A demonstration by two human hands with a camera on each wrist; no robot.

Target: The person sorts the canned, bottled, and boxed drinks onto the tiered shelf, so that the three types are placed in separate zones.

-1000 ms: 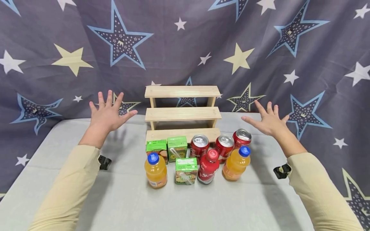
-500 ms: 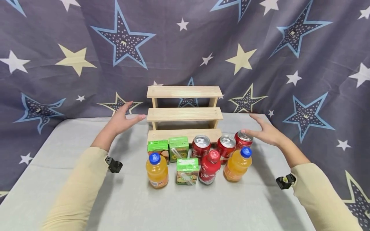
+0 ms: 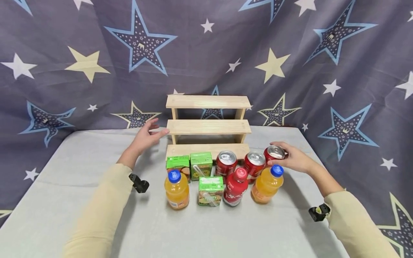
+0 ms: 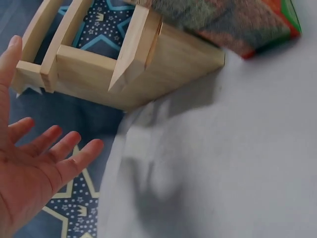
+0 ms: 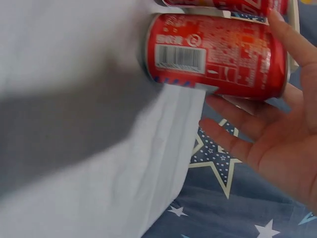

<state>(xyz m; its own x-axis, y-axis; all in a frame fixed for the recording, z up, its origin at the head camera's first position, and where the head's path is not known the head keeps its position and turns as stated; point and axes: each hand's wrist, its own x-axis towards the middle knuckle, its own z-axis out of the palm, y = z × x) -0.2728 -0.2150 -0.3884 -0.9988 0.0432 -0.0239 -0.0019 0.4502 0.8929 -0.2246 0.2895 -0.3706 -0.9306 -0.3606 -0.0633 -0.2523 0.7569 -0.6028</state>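
Observation:
My right hand [image 3: 297,158] is at the red soda can [image 3: 275,152] at the back right of the group. Its thumb lies along the near side and its fingers reach round the far side; in the right wrist view the can [image 5: 218,55] sits between thumb and fingers, with part of the fingers hidden behind it. My left hand [image 3: 146,139] hovers by the left end of the wooden three-step shelf [image 3: 208,127], thumb close to the middle step. Nothing is in the left hand [image 4: 34,173], whose fingers are spread and relaxed in the left wrist view.
Before the shelf stand two more red cans [image 3: 226,161], several green juice boxes [image 3: 210,190], a red bottle [image 3: 235,186] and two orange juice bottles [image 3: 177,190] with blue caps. A star-patterned curtain [image 3: 200,53] hangs behind the grey-white tabletop [image 3: 206,233].
My right hand has come down and inward onto the back right can. My left hand has lowered and moved right toward the shelf. The drinks stay in place.

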